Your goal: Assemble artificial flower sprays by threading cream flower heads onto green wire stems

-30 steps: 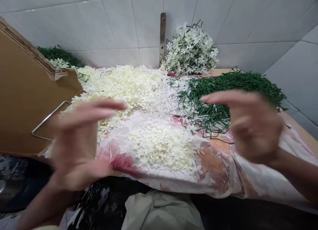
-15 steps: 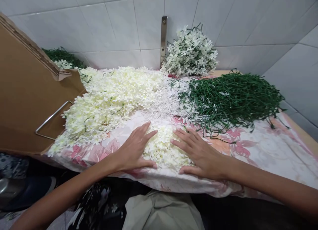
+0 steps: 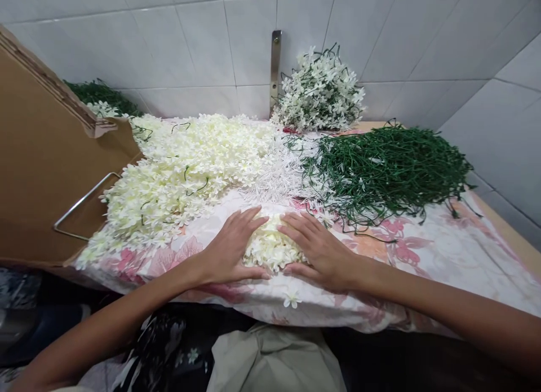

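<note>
A small mound of cream-white artificial flower heads (image 3: 273, 246) lies on the floral cloth (image 3: 456, 256) near its front edge. My left hand (image 3: 232, 245) rests against the mound's left side, its fingers stretched and thumb apart. From the right, my right hand (image 3: 316, 248) cups the same mound with fingers extended and thumb spread. Both hands touch the flowers without closing round them. One loose flower (image 3: 291, 299) sits on the cloth's edge just below the mound.
A large heap of cream flower heads (image 3: 190, 166) spreads behind my left hand. Green plastic stems (image 3: 393, 166) and thin white pieces (image 3: 279, 175) lie behind and to the right. A flower bunch (image 3: 321, 93) stands by the tiled wall. A cardboard box (image 3: 54, 172) borders the left side.
My right hand has moved left toward my left hand, squeezing the mound narrower between them. A single flower now shows on the cloth's front edge.
</note>
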### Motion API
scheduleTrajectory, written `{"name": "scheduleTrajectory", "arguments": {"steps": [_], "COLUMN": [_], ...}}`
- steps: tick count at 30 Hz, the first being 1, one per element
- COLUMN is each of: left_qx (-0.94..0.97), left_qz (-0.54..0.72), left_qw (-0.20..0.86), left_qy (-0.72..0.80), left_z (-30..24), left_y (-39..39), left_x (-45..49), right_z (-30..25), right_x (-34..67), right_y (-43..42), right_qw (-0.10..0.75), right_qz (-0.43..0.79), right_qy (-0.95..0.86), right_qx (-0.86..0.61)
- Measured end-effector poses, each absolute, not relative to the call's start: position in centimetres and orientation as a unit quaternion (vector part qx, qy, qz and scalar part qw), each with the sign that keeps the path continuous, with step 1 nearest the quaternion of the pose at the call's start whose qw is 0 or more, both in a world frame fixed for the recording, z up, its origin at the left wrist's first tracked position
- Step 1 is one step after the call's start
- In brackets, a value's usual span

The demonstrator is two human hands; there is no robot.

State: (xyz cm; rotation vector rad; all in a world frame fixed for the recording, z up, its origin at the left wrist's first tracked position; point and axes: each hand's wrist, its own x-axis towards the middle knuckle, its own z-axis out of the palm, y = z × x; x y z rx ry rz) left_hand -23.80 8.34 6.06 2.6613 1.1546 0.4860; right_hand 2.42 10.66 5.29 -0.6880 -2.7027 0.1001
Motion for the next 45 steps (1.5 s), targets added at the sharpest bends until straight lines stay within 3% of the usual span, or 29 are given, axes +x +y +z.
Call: {"name": "scheduleTrajectory", "arguments": {"steps": [6, 12, 24, 35, 45], "left_qx": [0.895, 0.914, 0.856, 0.869, 0.892], "left_qz": [0.249, 0.167, 0.199, 0.131, 0.185], "left_qw": [-0.044, -0.095, -0.028, 0.147, 0.135], "left_qy": [0.368, 0.357, 0.475, 0.454, 0.389], "left_z": [6.0, 5.1, 6.5, 5.6, 5.8], "left_y": [4.7, 3.1, 5.6, 7.7, 8.9], "left_x": [-20.9, -16.7, -19.4, -21.7, -22.4], "right_z": [5.1, 4.6, 5.2, 5.6, 5.2], "right_x": [3.2, 3.3, 3.5, 1.6, 0.9], "right_y": [10.9, 10.7, 10.7, 10.3, 10.9], "right_qw": [0.204, 0.224, 0.21, 0.125, 0.192], "right_qz": [0.023, 0.041, 0.026, 0.035, 0.089], "right_qy": [-0.95, -0.941, -0.95, -0.965, -0.96], "right_qx": [-0.237, -0.25, -0.231, -0.229, -0.186]}}
